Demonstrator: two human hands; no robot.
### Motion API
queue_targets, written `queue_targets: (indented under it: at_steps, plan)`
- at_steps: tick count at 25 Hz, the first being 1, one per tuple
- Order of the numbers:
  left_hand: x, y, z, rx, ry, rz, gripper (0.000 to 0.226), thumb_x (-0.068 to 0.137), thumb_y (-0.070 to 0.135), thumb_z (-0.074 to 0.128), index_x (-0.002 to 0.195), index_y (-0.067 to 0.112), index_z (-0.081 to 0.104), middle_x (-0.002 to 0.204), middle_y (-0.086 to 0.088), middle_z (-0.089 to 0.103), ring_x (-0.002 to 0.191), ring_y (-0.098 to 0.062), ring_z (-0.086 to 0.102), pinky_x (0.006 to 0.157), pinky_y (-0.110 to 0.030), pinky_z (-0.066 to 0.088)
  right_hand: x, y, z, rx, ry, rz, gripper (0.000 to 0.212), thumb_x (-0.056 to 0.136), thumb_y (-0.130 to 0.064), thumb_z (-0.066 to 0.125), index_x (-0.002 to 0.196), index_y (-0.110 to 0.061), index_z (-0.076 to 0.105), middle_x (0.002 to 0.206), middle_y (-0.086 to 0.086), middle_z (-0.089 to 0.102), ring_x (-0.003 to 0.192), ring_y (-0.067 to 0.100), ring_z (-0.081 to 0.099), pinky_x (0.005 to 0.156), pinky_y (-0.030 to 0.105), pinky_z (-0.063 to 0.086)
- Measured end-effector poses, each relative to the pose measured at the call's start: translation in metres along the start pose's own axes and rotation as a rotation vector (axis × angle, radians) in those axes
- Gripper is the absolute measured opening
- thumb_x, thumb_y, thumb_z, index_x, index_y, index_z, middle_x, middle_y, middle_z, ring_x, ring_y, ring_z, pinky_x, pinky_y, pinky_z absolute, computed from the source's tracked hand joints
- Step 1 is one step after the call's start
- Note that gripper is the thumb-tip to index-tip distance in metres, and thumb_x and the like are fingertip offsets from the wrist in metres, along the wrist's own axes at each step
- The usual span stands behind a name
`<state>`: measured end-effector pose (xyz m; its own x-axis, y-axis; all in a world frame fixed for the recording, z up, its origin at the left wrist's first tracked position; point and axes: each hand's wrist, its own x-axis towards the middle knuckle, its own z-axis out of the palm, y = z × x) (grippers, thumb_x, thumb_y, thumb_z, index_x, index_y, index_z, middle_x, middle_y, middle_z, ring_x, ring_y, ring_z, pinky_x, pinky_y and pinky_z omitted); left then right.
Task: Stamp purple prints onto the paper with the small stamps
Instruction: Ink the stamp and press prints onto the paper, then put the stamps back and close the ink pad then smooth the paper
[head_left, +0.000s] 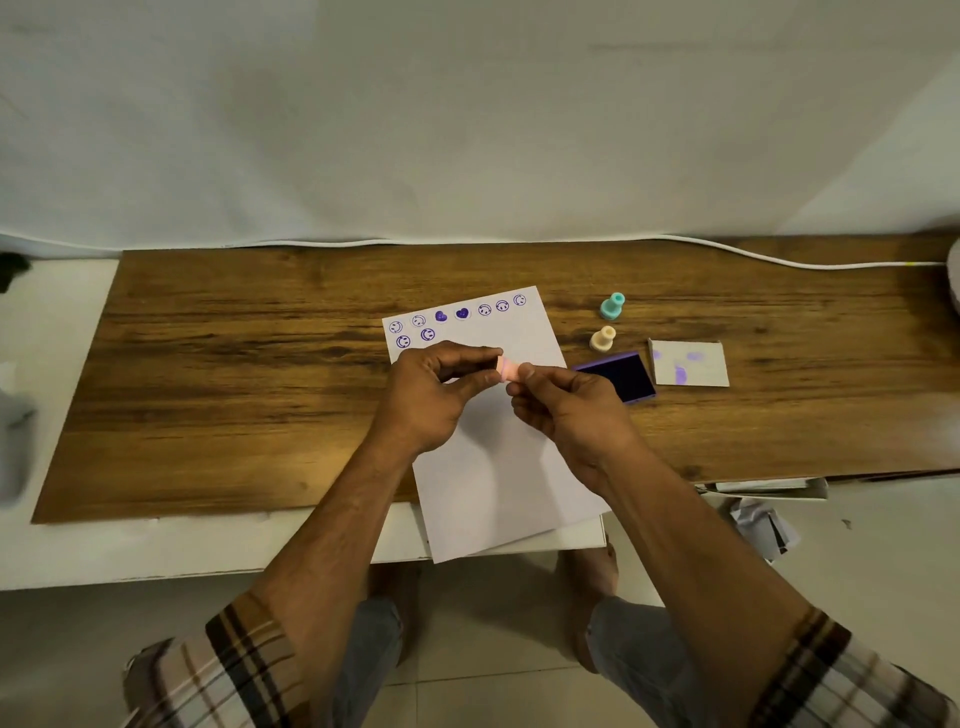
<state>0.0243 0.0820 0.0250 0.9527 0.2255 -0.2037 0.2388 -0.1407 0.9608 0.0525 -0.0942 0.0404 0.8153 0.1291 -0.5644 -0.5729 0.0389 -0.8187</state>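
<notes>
While the pink stamp (508, 370) is pinched between both hands' grips, left (441, 395) and right (563, 410), purple ink could be smudged onto fingertips or the paper (498, 467) beneath.

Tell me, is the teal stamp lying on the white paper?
No, the teal stamp stands on the wooden table, to the right of the paper.
</notes>
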Motion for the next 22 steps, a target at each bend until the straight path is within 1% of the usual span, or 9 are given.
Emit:
queue_targets:
  at_steps: [1, 3, 6, 7, 9, 11, 14, 19, 22]
  plan:
    - [0.001, 0.000, 0.000, 0.024, -0.003, 0.007, 0.031, 0.084, 0.013, 0.080, 0.111, 0.029, 0.078, 0.107, 0.021, 0.073, 0.100, 0.003, 0.070, 0.097, -0.030, 0.057, -0.001, -0.001, 0.001, -0.008, 0.003, -0.007, 0.014, 0.095, -0.018, 0.073, 0.107, -0.014, 0.080, 0.092, 0.003, 0.082, 0.089, 0.018, 0.079, 0.072, 0.023, 0.062]
    - [0.002, -0.001, 0.002, 0.054, 0.015, -0.005, 0.034, 0.086, 0.018, 0.080, 0.117, 0.033, 0.076, 0.111, 0.028, 0.068, 0.100, 0.004, 0.069, 0.094, -0.025, 0.055, 0.001, -0.003, 0.002, -0.160, 0.027, -0.154, 0.010, 0.096, -0.024, 0.073, 0.104, -0.028, 0.078, 0.089, -0.009, 0.081, 0.089, 0.008, 0.077, 0.069, 0.018, 0.060]
    - [0.003, -0.007, 0.007, 0.124, 0.020, -0.012, 0.041, 0.087, 0.022, 0.079, 0.127, 0.031, 0.072, 0.123, 0.018, 0.069, 0.104, -0.002, 0.069, 0.092, -0.022, 0.054, 0.011, -0.021, -0.008, -0.548, 0.208, -0.493, 0.011, 0.095, -0.043, 0.074, 0.105, -0.040, 0.076, 0.087, -0.027, 0.073, 0.088, -0.006, 0.069, 0.067, 0.008, 0.052]
    - [0.001, -0.010, 0.009, 0.178, 0.002, -0.003, 0.042, 0.087, 0.021, 0.079, 0.128, 0.028, 0.071, 0.126, 0.013, 0.070, 0.105, -0.004, 0.069, 0.095, -0.024, 0.055, 0.021, -0.029, -0.014, -0.706, 0.288, -0.587, 0.017, 0.096, -0.047, 0.071, 0.109, -0.037, 0.077, 0.090, -0.025, 0.072, 0.087, -0.004, 0.068, 0.067, 0.011, 0.052]
    - [-0.002, -0.017, 0.011, 0.346, -0.042, 0.020, 0.043, 0.087, 0.023, 0.080, 0.129, 0.026, 0.069, 0.130, 0.005, 0.069, 0.108, -0.009, 0.068, 0.099, -0.028, 0.053, 0.048, -0.043, -0.026, -1.021, 0.364, -0.706, 0.026, 0.100, -0.042, 0.065, 0.116, -0.027, 0.077, 0.101, -0.008, 0.075, 0.093, 0.010, 0.066, 0.074, 0.029, 0.055]
    - [-0.006, -0.023, 0.011, 0.517, -0.068, 0.044, 0.045, 0.087, 0.024, 0.080, 0.130, 0.026, 0.068, 0.132, 0.003, 0.068, 0.109, -0.016, 0.067, 0.094, -0.024, 0.047, 0.076, -0.055, -0.028, -1.274, 0.354, -0.716, 0.028, 0.100, -0.032, 0.062, 0.121, -0.020, 0.076, 0.113, 0.006, 0.073, 0.108, 0.027, 0.060, 0.084, 0.036, 0.050]
    - [-0.006, -0.025, 0.010, 0.696, -0.130, 0.093, 0.047, 0.088, 0.021, 0.078, 0.134, 0.021, 0.066, 0.137, 0.000, 0.066, 0.119, -0.024, 0.064, 0.101, -0.028, 0.043, 0.102, -0.056, -0.027, -1.505, 0.288, -0.673, 0.028, 0.100, -0.025, 0.059, 0.121, -0.016, 0.076, 0.119, 0.012, 0.067, 0.114, 0.034, 0.053, 0.088, 0.041, 0.046]
    - [-0.005, -0.024, 0.011, 0.800, -0.161, 0.122, 0.049, 0.090, 0.019, 0.075, 0.137, 0.019, 0.063, 0.142, -0.002, 0.063, 0.129, -0.025, 0.057, 0.112, -0.033, 0.039, 0.106, -0.055, -0.029, -1.530, 0.269, -0.632, 0.032, 0.100, -0.029, 0.064, 0.129, -0.018, 0.073, 0.123, 0.013, 0.064, 0.117, 0.036, 0.052, 0.094, 0.048, 0.049]
    - [-0.006, -0.023, 0.010, 0.792, -0.160, 0.121, 0.048, 0.091, 0.019, 0.074, 0.138, 0.018, 0.063, 0.142, -0.002, 0.063, 0.130, -0.025, 0.057, 0.112, -0.032, 0.038, 0.083, -0.061, -0.038, -1.159, 0.354, -0.648, 0.047, 0.096, -0.038, 0.070, 0.141, -0.028, 0.063, 0.130, 0.007, 0.062, 0.117, 0.024, 0.058, 0.095, 0.043, 0.053]
